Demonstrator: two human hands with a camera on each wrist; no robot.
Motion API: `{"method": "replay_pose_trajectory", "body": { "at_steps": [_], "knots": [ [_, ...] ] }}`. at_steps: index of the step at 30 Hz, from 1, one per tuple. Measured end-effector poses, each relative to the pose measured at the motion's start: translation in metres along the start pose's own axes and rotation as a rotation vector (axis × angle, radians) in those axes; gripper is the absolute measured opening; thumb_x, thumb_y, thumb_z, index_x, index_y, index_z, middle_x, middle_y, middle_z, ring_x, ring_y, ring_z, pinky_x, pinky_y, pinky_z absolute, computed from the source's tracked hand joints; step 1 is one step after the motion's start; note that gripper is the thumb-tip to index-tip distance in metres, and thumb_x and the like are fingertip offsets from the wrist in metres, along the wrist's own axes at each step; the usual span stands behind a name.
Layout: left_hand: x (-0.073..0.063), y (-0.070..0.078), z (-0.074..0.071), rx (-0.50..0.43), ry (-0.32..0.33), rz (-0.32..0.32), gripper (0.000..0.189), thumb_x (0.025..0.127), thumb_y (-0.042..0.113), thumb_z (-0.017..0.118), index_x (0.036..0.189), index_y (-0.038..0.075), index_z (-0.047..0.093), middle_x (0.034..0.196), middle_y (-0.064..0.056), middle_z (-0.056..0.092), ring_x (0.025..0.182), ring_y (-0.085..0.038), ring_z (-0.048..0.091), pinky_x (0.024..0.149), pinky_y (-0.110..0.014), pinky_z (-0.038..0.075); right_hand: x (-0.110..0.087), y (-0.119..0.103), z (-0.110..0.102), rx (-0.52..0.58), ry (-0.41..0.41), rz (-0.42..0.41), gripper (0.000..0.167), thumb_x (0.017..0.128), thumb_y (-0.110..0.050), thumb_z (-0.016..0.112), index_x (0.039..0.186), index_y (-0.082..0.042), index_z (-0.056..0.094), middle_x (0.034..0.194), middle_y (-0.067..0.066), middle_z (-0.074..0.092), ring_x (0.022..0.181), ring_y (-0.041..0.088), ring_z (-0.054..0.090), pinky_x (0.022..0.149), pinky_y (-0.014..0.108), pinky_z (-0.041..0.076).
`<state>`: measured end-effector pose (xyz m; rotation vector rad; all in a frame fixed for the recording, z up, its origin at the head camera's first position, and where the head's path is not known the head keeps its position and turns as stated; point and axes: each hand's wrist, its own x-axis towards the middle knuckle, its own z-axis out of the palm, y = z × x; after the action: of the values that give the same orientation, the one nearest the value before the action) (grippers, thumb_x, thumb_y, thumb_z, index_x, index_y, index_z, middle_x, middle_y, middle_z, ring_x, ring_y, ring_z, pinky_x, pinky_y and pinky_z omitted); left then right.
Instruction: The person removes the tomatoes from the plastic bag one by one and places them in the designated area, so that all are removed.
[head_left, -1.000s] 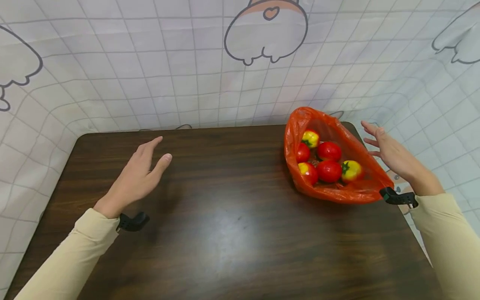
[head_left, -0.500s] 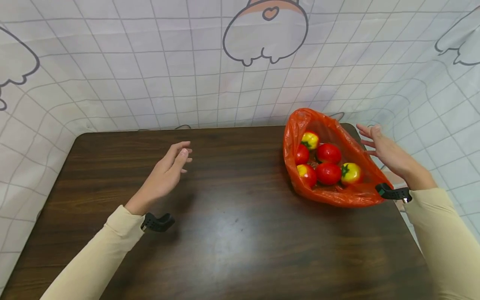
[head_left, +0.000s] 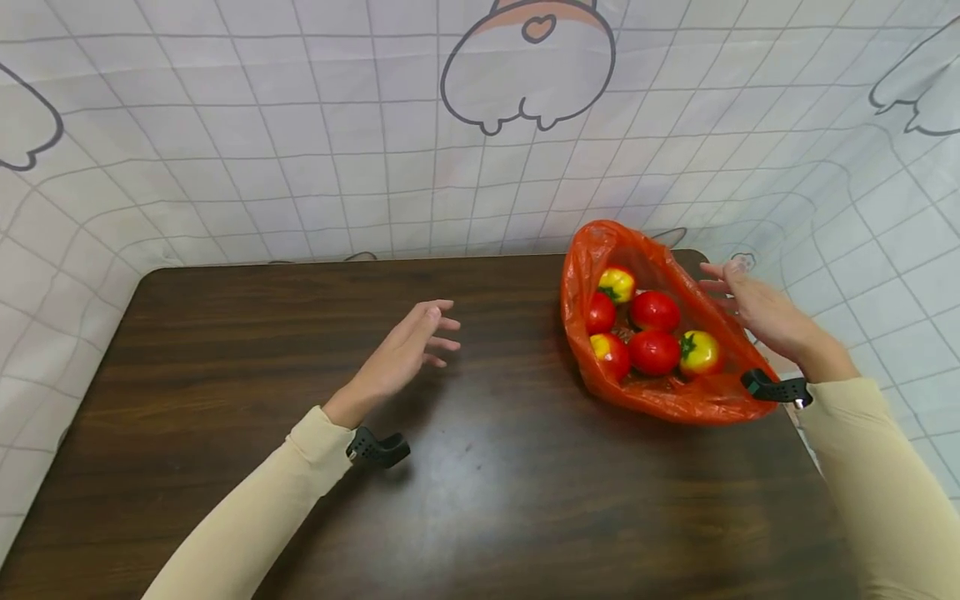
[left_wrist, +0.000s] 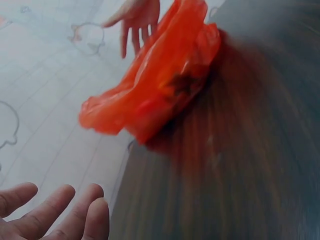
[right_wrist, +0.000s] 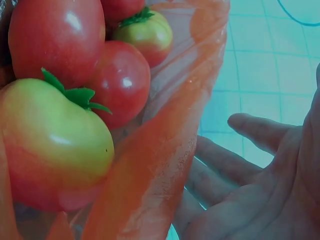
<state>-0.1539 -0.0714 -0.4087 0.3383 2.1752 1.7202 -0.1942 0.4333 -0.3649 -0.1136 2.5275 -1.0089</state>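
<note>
An orange-red plastic bag (head_left: 588, 350) stands with its mouth open at the right of the table, holding several tomatoes. Some are plain red, like the tomato (head_left: 655, 352) in the middle; others are yellow and red with green calyxes, like the tomato (right_wrist: 57, 145) large in the right wrist view. My right hand (head_left: 772, 317) is at the bag's right side, palm towards it, fingers extended and partly behind the plastic. Over the middle of the table hovers my left hand (head_left: 393, 358), fingers loosely extended and nothing in them, to the left of the bag.
The dark wooden table (head_left: 225, 375) reaches back to a white grid-patterned cloth (head_left: 300, 150) with cartoon animal drawings, which also hangs at both sides. Close beyond the bag lie the table's back and right edges.
My left hand has moved right across the table towards the bag, its palm turning inward. My right hand has shifted slightly left, closer against the bag's side.
</note>
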Motion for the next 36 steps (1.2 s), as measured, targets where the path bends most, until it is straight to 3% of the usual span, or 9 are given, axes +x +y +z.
{"method": "replay_pose_trajectory", "body": {
  "at_steps": [5, 11, 13, 22, 25, 27, 30, 33, 36],
  "knots": [
    [0.014, -0.003, 0.03, -0.063, -0.056, -0.003, 0.05, 0.113, 0.042, 0.031, 0.155, 0.015, 0.038, 0.148, -0.021, 0.053, 0.125, -0.036, 0.066, 0.093, -0.042, 0.06, -0.003, -0.003, 0.003, 0.013, 0.002, -0.007, 0.071, 0.109, -0.057, 0.013, 0.168, -0.016, 0.01, 0.167, 0.029, 0.028, 0.148, 0.057, 0.035, 0.116, 0.073, 0.032],
    [0.032, -0.009, 0.068, -0.199, -0.095, -0.051, 0.046, 0.113, 0.038, 0.038, 0.153, 0.016, 0.04, 0.148, -0.024, 0.053, 0.123, -0.038, 0.068, 0.09, -0.038, 0.063, -0.001, -0.006, 0.006, -0.082, 0.031, 0.023, 0.077, 0.105, -0.05, 0.051, 0.167, -0.02, 0.016, 0.162, 0.028, 0.038, 0.145, 0.051, 0.041, 0.11, 0.071, 0.044],
    [0.037, -0.01, 0.08, -0.244, -0.101, -0.058, 0.047, 0.112, 0.038, 0.04, 0.154, 0.016, 0.039, 0.148, -0.025, 0.053, 0.123, -0.041, 0.067, 0.09, -0.039, 0.064, 0.0, -0.005, 0.007, -0.077, 0.031, 0.022, 0.079, 0.104, -0.046, 0.058, 0.167, -0.02, 0.017, 0.162, 0.026, 0.04, 0.146, 0.05, 0.042, 0.111, 0.069, 0.045],
    [0.059, -0.013, 0.124, -0.445, -0.107, -0.15, 0.063, 0.106, 0.032, 0.059, 0.159, 0.013, 0.031, 0.147, -0.023, 0.055, 0.129, -0.043, 0.064, 0.083, -0.04, 0.066, -0.002, 0.0, 0.007, -0.035, 0.035, 0.024, 0.076, 0.103, -0.04, 0.062, 0.165, -0.021, 0.023, 0.16, 0.021, 0.045, 0.143, 0.045, 0.05, 0.11, 0.062, 0.05],
    [0.064, -0.014, 0.135, -0.51, -0.098, -0.173, 0.067, 0.103, 0.029, 0.066, 0.158, 0.016, 0.031, 0.142, -0.02, 0.057, 0.125, -0.04, 0.067, 0.082, -0.04, 0.066, -0.001, 0.001, 0.007, -0.027, 0.044, 0.025, 0.073, 0.102, -0.036, 0.065, 0.163, -0.02, 0.027, 0.158, 0.022, 0.048, 0.141, 0.043, 0.053, 0.106, 0.048, 0.057],
    [0.067, -0.013, 0.141, -0.549, -0.089, -0.178, 0.067, 0.1, 0.026, 0.069, 0.157, 0.018, 0.033, 0.139, -0.017, 0.058, 0.117, -0.034, 0.071, 0.082, -0.041, 0.066, 0.0, 0.003, 0.007, -0.022, 0.051, 0.019, 0.072, 0.101, -0.032, 0.067, 0.161, -0.019, 0.03, 0.156, 0.022, 0.05, 0.136, 0.037, 0.059, 0.099, 0.032, 0.06],
    [0.07, -0.012, 0.151, -0.58, -0.072, -0.171, 0.067, 0.098, 0.021, 0.072, 0.154, 0.022, 0.035, 0.134, -0.016, 0.058, 0.104, -0.023, 0.073, 0.085, -0.045, 0.064, -0.001, 0.004, 0.008, -0.005, 0.063, 0.003, 0.069, 0.1, -0.027, 0.07, 0.159, -0.017, 0.034, 0.153, 0.022, 0.054, 0.122, 0.014, 0.068, 0.088, 0.013, 0.056],
    [0.072, -0.01, 0.159, -0.592, -0.041, -0.172, 0.069, 0.096, 0.017, 0.074, 0.153, 0.025, 0.035, 0.13, -0.015, 0.057, 0.094, -0.017, 0.072, 0.088, -0.05, 0.063, -0.001, 0.004, 0.009, 0.017, 0.069, -0.017, 0.065, 0.1, -0.022, 0.069, 0.156, -0.015, 0.038, 0.15, 0.023, 0.056, 0.106, -0.009, 0.065, 0.086, 0.01, 0.054],
    [0.074, -0.009, 0.165, -0.601, -0.003, -0.189, 0.073, 0.093, 0.015, 0.077, 0.152, 0.025, 0.034, 0.127, -0.014, 0.056, 0.089, -0.017, 0.071, 0.087, -0.05, 0.063, 0.0, 0.005, 0.01, 0.023, 0.073, -0.031, 0.06, 0.101, -0.018, 0.066, 0.154, -0.012, 0.04, 0.148, 0.025, 0.057, 0.1, -0.014, 0.063, 0.085, 0.01, 0.054]
  ]
}}
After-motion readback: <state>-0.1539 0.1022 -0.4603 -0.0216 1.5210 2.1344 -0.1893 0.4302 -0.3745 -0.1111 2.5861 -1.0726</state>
